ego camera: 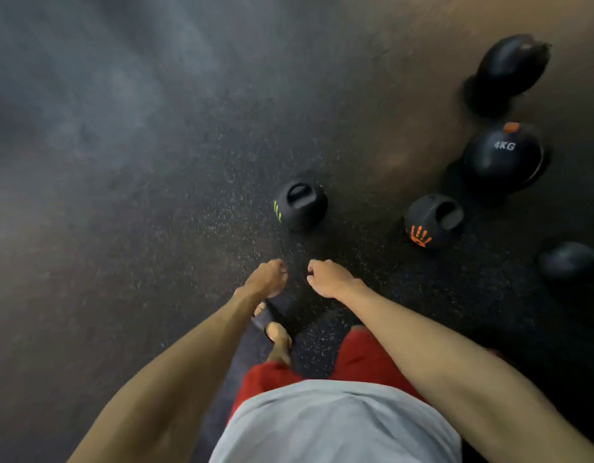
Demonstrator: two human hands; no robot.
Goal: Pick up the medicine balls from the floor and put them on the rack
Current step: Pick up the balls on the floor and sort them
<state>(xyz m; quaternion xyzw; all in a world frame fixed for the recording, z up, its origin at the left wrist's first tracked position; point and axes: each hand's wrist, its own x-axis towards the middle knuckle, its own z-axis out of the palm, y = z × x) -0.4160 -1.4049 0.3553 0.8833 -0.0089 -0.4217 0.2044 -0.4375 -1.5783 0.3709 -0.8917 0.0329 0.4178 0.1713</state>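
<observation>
Speckled rubber floor (155,228) holds black medicine balls; the green-marked ball (300,205) lies nearest, just ahead. It is probably heavy and firm, so take its recessed handle (297,195). Left grip (267,277) and right grip (327,279) are loosely curled, empty.

The dark rubber floor (155,228), flecked with pale specks, carries five black medicine balls, all toward the right. Nearest the middle sits the green-marked ball (300,206), its recessed handle facing up. Well apart to its right lies the orange-handprint ball (432,222) (it has a handle too). Just beyond that rests the larger 4KG ball (503,155), and farther off the farthest ball (513,65), which is blurred. The fifth ball (568,260), also blurred, lies by the right edge. A sandalled foot (275,329) stands on the floor lower down.
</observation>
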